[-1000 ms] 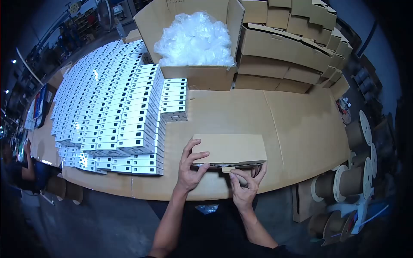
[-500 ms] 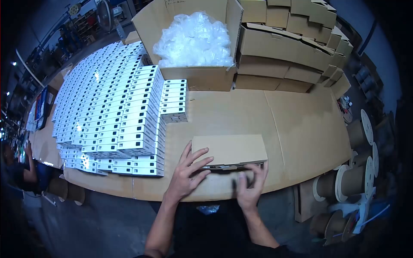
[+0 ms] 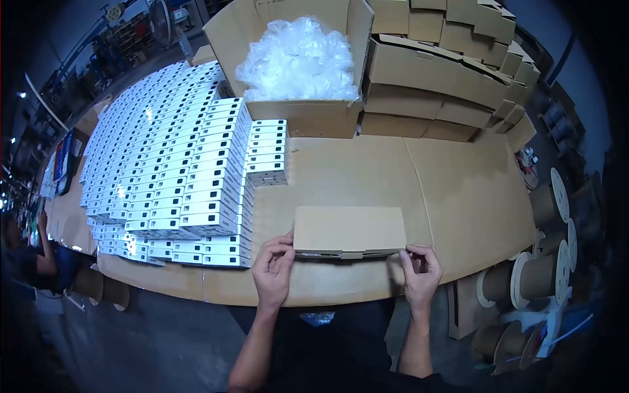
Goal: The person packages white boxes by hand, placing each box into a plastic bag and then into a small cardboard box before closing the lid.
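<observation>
A small brown cardboard box (image 3: 350,228) lies on the table near its front edge, its lid down and a tab showing at the middle of the front side. My left hand (image 3: 274,270) is at the box's left front corner, fingers curled and thumb near the side. At the opposite front corner, my right hand (image 3: 421,272) pinches the edge between thumb and bent fingers. The far fingertips of both hands are partly hidden. To the left stand rows of stacked white boxes (image 3: 209,187) with dark square marks.
A large open carton (image 3: 304,119) at the back holds clear plastic bags (image 3: 298,62). Flattened and folded brown boxes (image 3: 436,72) are piled at back right. Cable spools (image 3: 517,278) stand beyond the table's (image 3: 472,190) right edge. Another person (image 3: 33,252) is at far left.
Both hands have moved apart from the box's front to its two front corners. The front flap that stood slightly raised now lies closed.
</observation>
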The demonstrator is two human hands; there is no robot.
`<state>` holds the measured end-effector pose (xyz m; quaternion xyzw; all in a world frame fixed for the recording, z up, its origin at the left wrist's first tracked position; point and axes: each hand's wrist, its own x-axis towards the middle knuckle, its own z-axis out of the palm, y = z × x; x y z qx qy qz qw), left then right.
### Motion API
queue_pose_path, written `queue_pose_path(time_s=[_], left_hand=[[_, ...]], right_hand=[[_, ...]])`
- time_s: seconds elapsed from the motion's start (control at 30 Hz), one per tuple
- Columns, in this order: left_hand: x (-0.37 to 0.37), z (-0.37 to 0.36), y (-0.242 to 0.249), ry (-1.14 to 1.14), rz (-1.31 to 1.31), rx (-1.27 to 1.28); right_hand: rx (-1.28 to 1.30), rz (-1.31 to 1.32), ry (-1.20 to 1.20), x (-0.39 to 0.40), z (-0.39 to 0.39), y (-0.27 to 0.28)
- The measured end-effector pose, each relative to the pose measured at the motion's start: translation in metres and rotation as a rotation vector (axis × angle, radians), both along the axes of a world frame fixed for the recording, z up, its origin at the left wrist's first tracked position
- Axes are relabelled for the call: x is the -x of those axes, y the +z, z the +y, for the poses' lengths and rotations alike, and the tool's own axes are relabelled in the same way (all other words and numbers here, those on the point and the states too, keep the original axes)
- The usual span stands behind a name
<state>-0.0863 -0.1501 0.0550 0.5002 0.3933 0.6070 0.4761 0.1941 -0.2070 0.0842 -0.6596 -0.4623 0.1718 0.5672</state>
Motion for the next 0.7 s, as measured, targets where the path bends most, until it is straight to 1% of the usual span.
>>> queue_pose_path(time_s=[0.07, 0.17, 0.3, 0.4, 0.5, 0.6, 0.63, 0.7], left_hand=[[0.001, -0.002, -0.007, 0.062, 0.039, 0.002], [-0.005, -0.002, 0.017, 0.092, 0.074, 0.113], [0.009, 0.004, 0.010, 0.000, 0.203, 0.046], [0.006, 0.008, 0.013, 0.070, 0.286, -0.040], [0.012, 0.018, 0.008, 0.084, 0.362, -0.158], [0.018, 0.017, 0.014, 0.024, 0.431, -0.166], [0.020, 0.015, 0.018, 0.004, 0.443, -0.134], [0.024, 0.013, 0.026, -0.031, 0.473, -0.074]], right_hand=[[-0.019, -0.023, 0.020, -0.003, 0.002, -0.001], [-0.028, -0.036, 0.044, -0.007, 0.004, -0.001], [-0.028, -0.031, 0.060, -0.010, 0.004, -0.001], [-0.025, 0.018, 0.070, -0.010, 0.004, -0.003], [-0.023, 0.052, 0.077, -0.010, 0.005, -0.005], [0.013, 0.093, 0.065, -0.009, 0.003, -0.003], [0.028, 0.112, 0.058, -0.008, 0.003, -0.001], [0.059, 0.019, 0.091, -0.010, 0.003, 0.002]])
